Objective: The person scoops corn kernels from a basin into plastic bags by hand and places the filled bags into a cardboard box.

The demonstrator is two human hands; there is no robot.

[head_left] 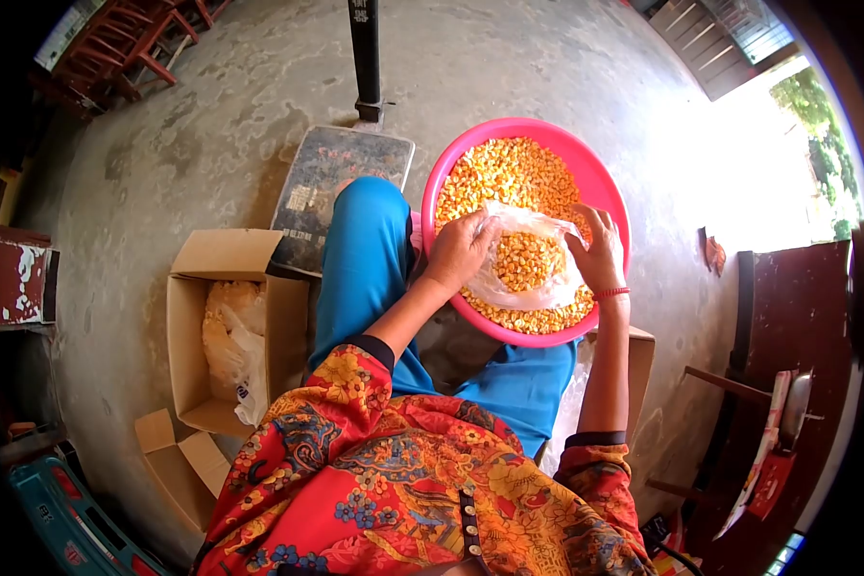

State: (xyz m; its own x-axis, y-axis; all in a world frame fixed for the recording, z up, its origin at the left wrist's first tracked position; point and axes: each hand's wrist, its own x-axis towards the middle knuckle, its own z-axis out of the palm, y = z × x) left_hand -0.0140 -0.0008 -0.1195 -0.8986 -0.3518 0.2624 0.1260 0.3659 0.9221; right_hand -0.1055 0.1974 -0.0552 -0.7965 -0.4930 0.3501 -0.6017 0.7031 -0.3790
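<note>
A pink basin (pixel 612 182) full of yellow corn kernels (pixel 509 168) stands in front of my knees. Over the kernels, a clear plastic bag (pixel 490 288) is spread with its mouth open, and kernels lie inside it. My left hand (pixel 461 248) pinches the bag's rim on the left side. On the right side, my right hand (pixel 597 252), with a red band at the wrist, grips the opposite rim between thumb and fingers.
A platform scale (pixel 341 163) with a black post stands left of the basin. Beside my left leg, an open cardboard box (pixel 226 254) holds a filled plastic bag (pixel 235 331). Another box (pixel 640 370) sits partly hidden by my right arm. Red chairs (pixel 130 43) stand far left.
</note>
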